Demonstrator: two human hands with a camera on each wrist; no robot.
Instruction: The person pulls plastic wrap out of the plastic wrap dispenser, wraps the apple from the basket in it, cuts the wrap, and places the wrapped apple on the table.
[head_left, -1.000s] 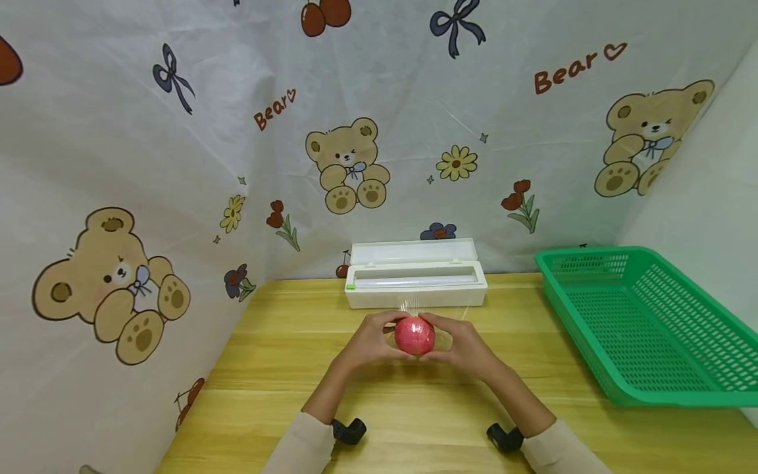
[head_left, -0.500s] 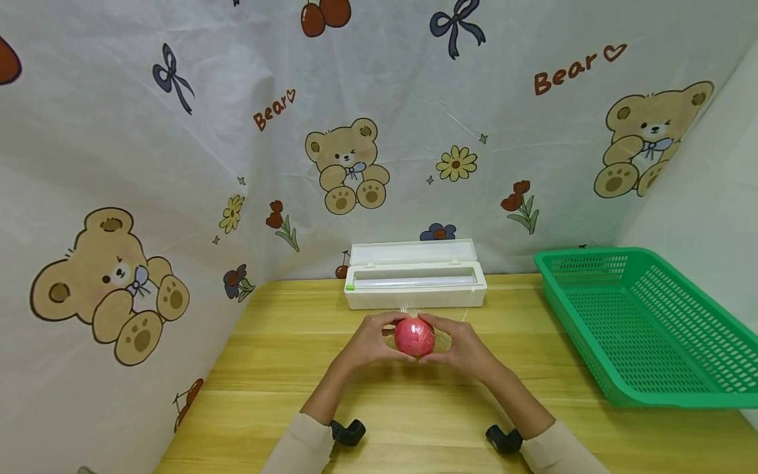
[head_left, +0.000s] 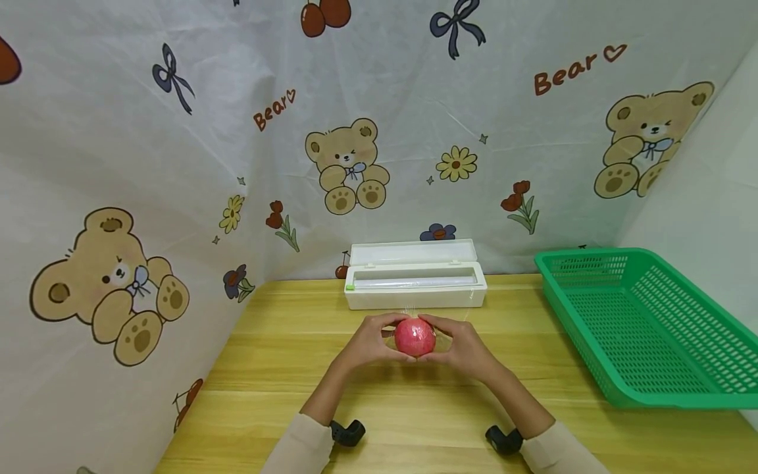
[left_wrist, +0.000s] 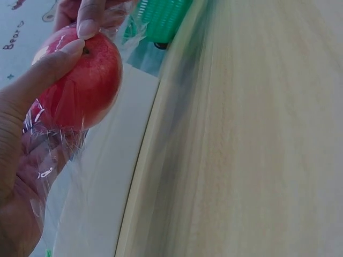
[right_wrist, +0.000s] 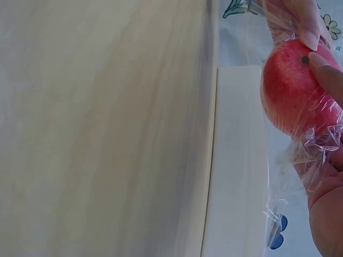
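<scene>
A red apple (head_left: 415, 338) is held upright between both hands, in front of the box in the head view. My left hand (head_left: 368, 341) grips its left side, thumb low on the near face and fingers behind. On the other side my right hand (head_left: 463, 345) grips it the same way, the two thumb tips meeting by the dark dent at the end of the apple (left_wrist: 94, 80). Clear cling film (right_wrist: 316, 140) is wrapped over the fruit, its crumpled edges bunched toward both palms. Behind stands a white cling film dispenser box (head_left: 417, 301), lid up, with a roll inside.
A green slatted basket (head_left: 681, 399) stands at the right of the wooden table (head_left: 266, 368). A pale cloth (head_left: 403, 79) with printed bears and flowers hangs behind and at the left. Black wrist-worn devices (head_left: 348, 432) sit near both cuffs.
The hands and apple hardly move. The shiny film strands above the apple sit slightly lower and look fainter than a second ago.
</scene>
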